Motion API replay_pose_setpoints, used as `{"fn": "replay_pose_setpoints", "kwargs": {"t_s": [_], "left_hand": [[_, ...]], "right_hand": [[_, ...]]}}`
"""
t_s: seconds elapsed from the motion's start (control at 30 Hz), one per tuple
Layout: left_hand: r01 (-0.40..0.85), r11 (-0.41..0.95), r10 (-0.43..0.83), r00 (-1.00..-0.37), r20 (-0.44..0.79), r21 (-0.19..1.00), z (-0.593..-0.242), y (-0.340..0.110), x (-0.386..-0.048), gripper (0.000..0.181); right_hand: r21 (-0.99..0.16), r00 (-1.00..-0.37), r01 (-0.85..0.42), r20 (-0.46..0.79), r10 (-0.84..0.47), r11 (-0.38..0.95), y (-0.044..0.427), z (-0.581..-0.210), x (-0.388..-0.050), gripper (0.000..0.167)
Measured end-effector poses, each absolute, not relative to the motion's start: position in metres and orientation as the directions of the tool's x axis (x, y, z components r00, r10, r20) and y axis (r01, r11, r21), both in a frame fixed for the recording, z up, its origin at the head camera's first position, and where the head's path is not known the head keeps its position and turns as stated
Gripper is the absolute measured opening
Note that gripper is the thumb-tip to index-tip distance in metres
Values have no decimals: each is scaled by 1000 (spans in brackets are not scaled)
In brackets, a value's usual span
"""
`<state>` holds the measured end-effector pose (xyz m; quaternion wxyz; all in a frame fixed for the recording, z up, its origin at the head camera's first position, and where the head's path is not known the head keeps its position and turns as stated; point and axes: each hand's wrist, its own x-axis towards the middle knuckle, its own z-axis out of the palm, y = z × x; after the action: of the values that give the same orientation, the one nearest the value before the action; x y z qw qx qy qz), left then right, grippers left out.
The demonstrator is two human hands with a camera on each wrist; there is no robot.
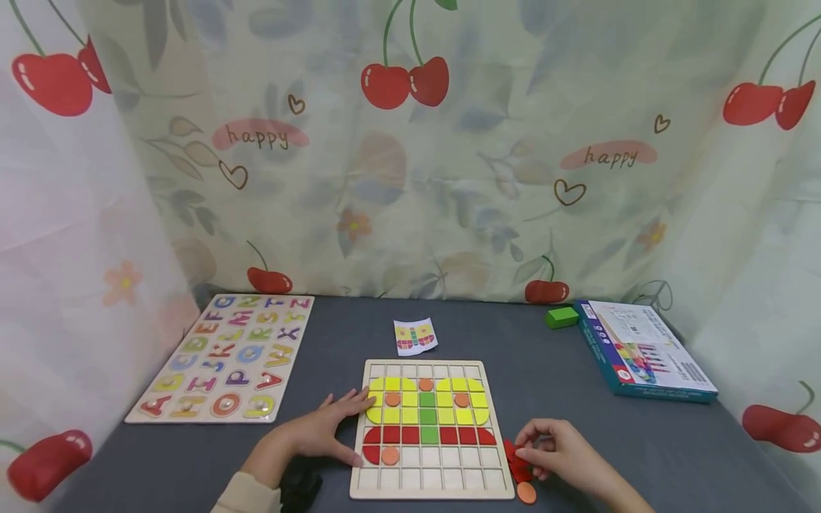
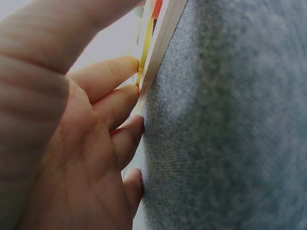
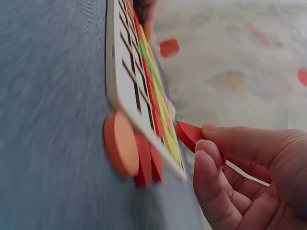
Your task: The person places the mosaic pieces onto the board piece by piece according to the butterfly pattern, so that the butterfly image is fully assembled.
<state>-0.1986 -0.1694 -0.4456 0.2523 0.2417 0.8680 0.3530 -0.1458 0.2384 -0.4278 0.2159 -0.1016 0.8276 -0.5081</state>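
A wooden grid board (image 1: 417,492) lies on the dark table, with yellow, red, green and orange tiles in its upper rows. My left hand (image 1: 321,429) rests at the board's left edge, fingers spread and touching it; in the left wrist view the fingertips (image 2: 129,98) meet the wooden side. Beside the lower right edge, my right hand (image 1: 556,456) pinches a red tile (image 3: 188,134) between thumb and finger, raised off the table. Below it on the table lie other red tiles (image 3: 143,160) and an orange round tile (image 1: 527,492), next to the board's corner.
A small picture card (image 1: 415,336) with a butterfly pattern lies behind the board. An alphabet puzzle board (image 1: 221,356) is at the left. At the right are a green block (image 1: 561,318) and a flat box (image 1: 646,349). Printed curtains enclose the table (image 1: 333,335).
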Motion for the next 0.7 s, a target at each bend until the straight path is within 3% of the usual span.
{"fn": "replay_pose_setpoints", "kwargs": {"t_s": [0.7], "left_hand": [[252, 640, 596, -760, -262, 726, -451, -172, -200, 92]], "right_hand": [[-927, -795, -57, -183, -578, 371, 133, -436, -187, 13]]}}
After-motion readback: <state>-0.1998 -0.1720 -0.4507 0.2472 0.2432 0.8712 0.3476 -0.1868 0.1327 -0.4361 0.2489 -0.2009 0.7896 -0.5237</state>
